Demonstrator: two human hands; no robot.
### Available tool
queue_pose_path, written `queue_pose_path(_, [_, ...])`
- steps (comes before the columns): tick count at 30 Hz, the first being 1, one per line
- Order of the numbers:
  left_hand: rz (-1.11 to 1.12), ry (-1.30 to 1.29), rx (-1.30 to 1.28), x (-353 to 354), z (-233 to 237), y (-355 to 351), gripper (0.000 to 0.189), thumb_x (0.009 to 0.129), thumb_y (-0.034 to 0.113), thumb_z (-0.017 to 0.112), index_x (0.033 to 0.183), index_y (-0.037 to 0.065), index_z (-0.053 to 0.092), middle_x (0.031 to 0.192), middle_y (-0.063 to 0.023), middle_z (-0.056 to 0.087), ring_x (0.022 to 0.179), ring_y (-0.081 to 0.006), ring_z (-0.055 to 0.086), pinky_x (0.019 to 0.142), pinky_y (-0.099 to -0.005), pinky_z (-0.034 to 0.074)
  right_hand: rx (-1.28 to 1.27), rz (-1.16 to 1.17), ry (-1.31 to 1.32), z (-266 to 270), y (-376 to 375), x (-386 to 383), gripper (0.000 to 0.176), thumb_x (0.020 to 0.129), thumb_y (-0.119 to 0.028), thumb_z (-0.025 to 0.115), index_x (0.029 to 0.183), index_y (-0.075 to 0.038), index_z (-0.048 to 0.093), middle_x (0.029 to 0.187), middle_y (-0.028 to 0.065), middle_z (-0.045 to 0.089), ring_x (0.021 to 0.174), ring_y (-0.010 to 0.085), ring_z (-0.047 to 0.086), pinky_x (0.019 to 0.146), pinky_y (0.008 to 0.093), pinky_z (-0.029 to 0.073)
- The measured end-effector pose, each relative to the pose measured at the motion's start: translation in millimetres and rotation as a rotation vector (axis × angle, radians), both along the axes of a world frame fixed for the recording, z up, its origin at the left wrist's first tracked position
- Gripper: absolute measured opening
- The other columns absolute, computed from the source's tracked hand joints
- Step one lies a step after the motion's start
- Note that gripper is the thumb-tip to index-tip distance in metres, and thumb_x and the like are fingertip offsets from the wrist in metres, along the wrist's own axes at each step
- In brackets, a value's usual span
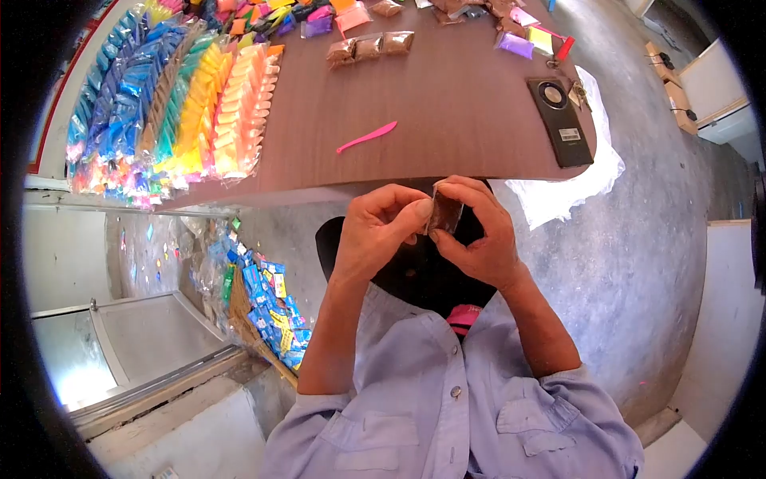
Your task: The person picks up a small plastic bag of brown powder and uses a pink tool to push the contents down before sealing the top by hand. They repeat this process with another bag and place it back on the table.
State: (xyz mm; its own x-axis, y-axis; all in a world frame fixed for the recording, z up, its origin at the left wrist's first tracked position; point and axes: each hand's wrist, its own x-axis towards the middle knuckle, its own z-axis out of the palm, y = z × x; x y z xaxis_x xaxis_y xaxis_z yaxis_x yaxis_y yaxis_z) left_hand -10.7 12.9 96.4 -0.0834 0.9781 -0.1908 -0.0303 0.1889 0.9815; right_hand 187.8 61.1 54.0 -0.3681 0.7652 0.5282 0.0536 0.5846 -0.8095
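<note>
Between my two hands, just off the table's front edge and above my lap, is a small clear packet with brown contents (447, 214). My left hand (383, 227) pinches the packet's left edge between thumb and fingers. On the other side, my right hand (483, 231) grips it by the top and bottom with thumb and forefinger. A pink plastic knife-shaped tool (366, 137) lies on the brown table (447, 112) beyond my hands. Farther back sits a joined strip of similar brown packets (369, 49).
Rows of colourful packets (183, 104) cover the table's left side, with more loose ones along the back. A dark phone (560, 120) and keys (579, 94) lie at the right edge. White plastic sheeting (586, 180) hangs there. Blue wrappers (271, 295) and a broom (247, 319) are on the floor.
</note>
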Motion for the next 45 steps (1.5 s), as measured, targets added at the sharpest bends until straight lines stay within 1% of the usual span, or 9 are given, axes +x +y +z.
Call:
queue_pose_path(11, [-0.041,-0.048,-0.003,-6.2,-8.5,-0.5,0.024,0.103,0.023,0.076,0.11,0.0,0.079,0.087,-0.0029,0.075,0.072,-0.0072,0.067,0.065,-0.0226,0.055,-0.072,0.064,0.0,-5.9,1.5,2.8,0.054,0.082,-0.005,0.084,0.134,-0.004,0.068,0.135,0.0166,0.069,0.125,0.0321,0.07,0.105,0.0397,0.057])
queue_pose_path(13, [-0.031,-0.007,-0.011,-4.4,-6.8,-0.3,0.021,0.105,0.02,0.073,0.107,-0.001,0.078,0.083,-0.0018,0.071,0.07,-0.0097,0.064,0.064,-0.0259,0.053,-0.092,0.069,-0.004,-4.8,1.3,3.4,0.054,0.083,-0.005,0.084,0.134,-0.004,0.068,0.135,0.0164,0.069,0.125,0.0317,0.07,0.105,0.0397,0.057])
queue_pose_path(20, [-0.024,-0.026,-0.016,-4.5,-7.5,-0.3,0.018,0.106,0.016,0.072,0.106,-0.001,0.077,0.083,-0.0024,0.073,0.069,-0.0087,0.064,0.063,-0.0244,0.052,-0.116,0.088,-0.008,-6.2,1.0,3.3,0.055,0.083,-0.005,0.084,0.134,-0.004,0.067,0.136,0.0161,0.069,0.127,0.0309,0.069,0.107,0.0392,0.056])
queue_pose_path(22, [-0.038,0.042,-0.002,-5.1,-6.0,0.0,0.017,0.106,0.016,0.072,0.104,0.0,0.076,0.082,-0.0029,0.073,0.068,-0.0083,0.065,0.061,-0.0239,0.053,-0.116,0.085,-0.015,-6.7,0.2,2.4,0.055,0.083,-0.005,0.084,0.134,-0.004,0.067,0.136,0.0161,0.069,0.127,0.0307,0.069,0.106,0.039,0.056])
queue_pose_path(26, [-0.016,0.05,-0.057,-0.8,4.1,0.9,0.018,0.107,0.017,0.071,0.103,0.0,0.074,0.08,-0.0034,0.072,0.067,-0.0083,0.065,0.059,-0.0237,0.054,-0.111,0.085,-0.039,-6.3,0.6,2.8,0.055,0.083,-0.004,0.084,0.135,-0.004,0.068,0.136,0.0163,0.069,0.125,0.03,0.07,0.105,0.0386,0.057])
queue_pose_path(34, [-0.079,0.036,-0.081,-9.0,-2.7,3.4,0.021,0.106,0.012,0.07,0.121,-0.002,0.069,0.087,-0.0057,0.074,0.071,-0.0093,0.069,0.058,-0.0233,0.055,-0.091,0.094,-0.078,-1.3,2.1,4.1,0.052,0.082,-0.003,0.083,0.132,-0.004,0.07,0.133,0.0167,0.071,0.123,0.0326,0.071,0.104,0.0402,0.058])
queue_pose_path(37, [-0.115,0.063,-0.118,-15.0,-0.5,4.6,0.024,0.103,0.014,0.07,0.118,-0.004,0.072,0.091,-0.0064,0.078,0.078,-0.0094,0.073,0.063,-0.0234,0.058,-0.058,0.108,-0.129,0.5,4.2,4.5,0.051,0.082,-0.004,0.083,0.132,-0.004,0.071,0.133,0.0168,0.071,0.121,0.0338,0.071,0.103,0.0416,0.058])
queue_pose_path(41, [-0.13,0.105,-0.143,-20.3,-3.1,4.6,0.024,0.102,0.016,0.071,0.116,-0.003,0.074,0.09,-0.0066,0.078,0.077,-0.0095,0.073,0.063,-0.0232,0.058,-0.023,0.138,-0.209,4.0,4.2,4.3,0.051,0.083,-0.005,0.084,0.132,-0.005,0.071,0.133,0.0169,0.07,0.123,0.0345,0.07,0.104,0.0432,0.058])
queue_pose_path(45, [-0.113,0.137,-0.117,-21.3,-6.2,3.2,0.023,0.102,0.018,0.072,0.112,-0.003,0.076,0.089,-0.0067,0.078,0.074,-0.0093,0.073,0.06,-0.0229,0.058,-0.068,0.159,-0.195,-1.9,3.6,3.9,0.051,0.084,-0.005,0.083,0.133,-0.005,0.071,0.136,0.0177,0.069,0.124,0.035,0.069,0.103,0.0434,0.058])
